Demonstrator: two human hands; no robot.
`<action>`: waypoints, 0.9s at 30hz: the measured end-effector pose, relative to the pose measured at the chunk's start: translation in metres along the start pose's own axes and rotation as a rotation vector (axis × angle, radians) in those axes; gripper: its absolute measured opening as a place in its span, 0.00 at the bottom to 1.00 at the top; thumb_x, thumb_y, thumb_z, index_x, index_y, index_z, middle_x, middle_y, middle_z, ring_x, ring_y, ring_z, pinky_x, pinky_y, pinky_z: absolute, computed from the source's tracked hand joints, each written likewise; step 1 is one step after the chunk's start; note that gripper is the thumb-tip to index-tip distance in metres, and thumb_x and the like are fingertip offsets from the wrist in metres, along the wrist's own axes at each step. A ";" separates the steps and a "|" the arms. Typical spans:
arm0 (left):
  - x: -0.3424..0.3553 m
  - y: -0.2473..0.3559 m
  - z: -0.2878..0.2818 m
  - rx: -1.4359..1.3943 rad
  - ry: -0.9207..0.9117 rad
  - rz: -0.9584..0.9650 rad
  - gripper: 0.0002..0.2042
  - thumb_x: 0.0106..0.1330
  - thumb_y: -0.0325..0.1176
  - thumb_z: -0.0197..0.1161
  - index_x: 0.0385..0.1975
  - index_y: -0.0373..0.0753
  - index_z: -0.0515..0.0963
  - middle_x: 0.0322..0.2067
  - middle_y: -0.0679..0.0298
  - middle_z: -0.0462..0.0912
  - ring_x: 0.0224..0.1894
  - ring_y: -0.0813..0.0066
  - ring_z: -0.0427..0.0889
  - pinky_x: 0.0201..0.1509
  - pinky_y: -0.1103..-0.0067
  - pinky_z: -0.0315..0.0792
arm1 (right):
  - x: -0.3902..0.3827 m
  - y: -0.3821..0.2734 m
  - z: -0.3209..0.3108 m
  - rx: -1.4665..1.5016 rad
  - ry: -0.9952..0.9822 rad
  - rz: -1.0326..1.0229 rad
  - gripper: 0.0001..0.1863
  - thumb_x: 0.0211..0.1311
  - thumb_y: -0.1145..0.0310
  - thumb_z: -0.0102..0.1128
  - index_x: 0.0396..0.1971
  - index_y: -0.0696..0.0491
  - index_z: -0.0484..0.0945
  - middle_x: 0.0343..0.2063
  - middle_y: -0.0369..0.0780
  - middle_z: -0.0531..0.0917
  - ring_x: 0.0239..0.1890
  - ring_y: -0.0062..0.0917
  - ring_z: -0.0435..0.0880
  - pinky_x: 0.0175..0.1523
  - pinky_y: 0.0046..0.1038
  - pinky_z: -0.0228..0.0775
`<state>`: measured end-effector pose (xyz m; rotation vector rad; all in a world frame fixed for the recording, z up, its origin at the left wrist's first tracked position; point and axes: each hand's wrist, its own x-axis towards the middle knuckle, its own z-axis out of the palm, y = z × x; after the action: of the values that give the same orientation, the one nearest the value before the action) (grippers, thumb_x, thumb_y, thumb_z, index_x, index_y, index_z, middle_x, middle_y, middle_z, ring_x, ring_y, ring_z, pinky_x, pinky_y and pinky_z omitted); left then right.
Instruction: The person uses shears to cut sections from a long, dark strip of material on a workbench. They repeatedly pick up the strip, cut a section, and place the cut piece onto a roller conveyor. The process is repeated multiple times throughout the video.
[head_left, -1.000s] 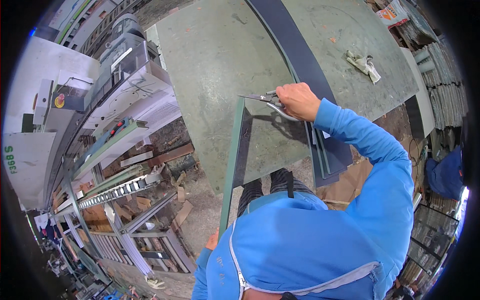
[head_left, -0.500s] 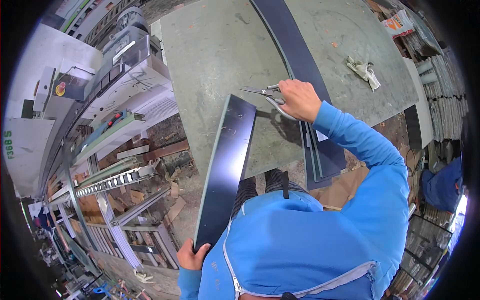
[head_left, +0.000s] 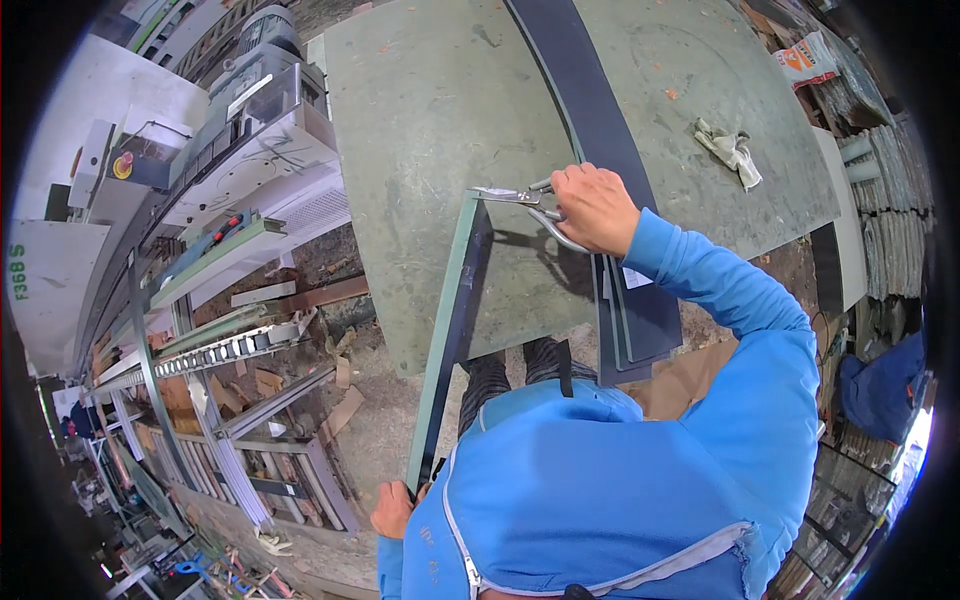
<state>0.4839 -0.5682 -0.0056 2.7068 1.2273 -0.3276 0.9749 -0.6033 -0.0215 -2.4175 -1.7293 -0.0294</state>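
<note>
My right hand (head_left: 597,208) is closed around the grey handles of a pair of metal snips (head_left: 512,196). The blades reach left to the far end of a narrow board (head_left: 446,335), at its corner; whether they bite into anything is too fine to tell. The board has a dark face and a pale green long edge, and that edge now points up toward me. It slants from the worktable down to my left side. There my left hand (head_left: 394,508) is closed on the board's near end, part of the fingers hidden behind it.
Long dark boards (head_left: 625,130) lie stacked across the greenish worktable (head_left: 420,110), just right of the snips. A pair of pale work gloves (head_left: 730,152) rests farther right. At left stand a large machine (head_left: 265,130) and metal rails with leaning frames (head_left: 290,480).
The board has been tipped from its dark face onto its side, bringing the green edge up. The snips have moved left and their blades now meet the board's far end.
</note>
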 end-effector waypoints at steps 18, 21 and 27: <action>-0.007 0.014 0.005 0.003 0.005 -0.027 0.18 0.47 0.41 0.68 0.21 0.40 0.64 0.22 0.58 0.67 0.21 0.56 0.71 0.20 0.66 0.65 | 0.011 0.002 0.007 0.113 -0.074 -0.056 0.14 0.42 0.64 0.60 0.23 0.59 0.71 0.22 0.46 0.76 0.28 0.40 0.78 0.30 0.39 0.66; -0.007 0.016 0.005 -0.004 0.011 -0.023 0.17 0.46 0.41 0.68 0.21 0.40 0.64 0.22 0.57 0.67 0.21 0.56 0.72 0.20 0.66 0.65 | 0.012 0.001 0.007 0.114 -0.076 -0.055 0.14 0.42 0.64 0.59 0.23 0.59 0.71 0.21 0.46 0.77 0.28 0.41 0.78 0.30 0.39 0.67; -0.009 0.018 0.006 -0.008 0.020 0.009 0.16 0.48 0.40 0.67 0.21 0.40 0.65 0.22 0.58 0.68 0.22 0.56 0.72 0.20 0.66 0.65 | 0.017 0.000 0.009 0.119 -0.037 -0.034 0.14 0.43 0.63 0.59 0.23 0.59 0.71 0.22 0.46 0.77 0.29 0.41 0.78 0.31 0.39 0.67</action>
<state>0.4913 -0.5876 -0.0087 2.7140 1.2190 -0.2949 0.9795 -0.5859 -0.0287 -2.3176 -1.7356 0.1113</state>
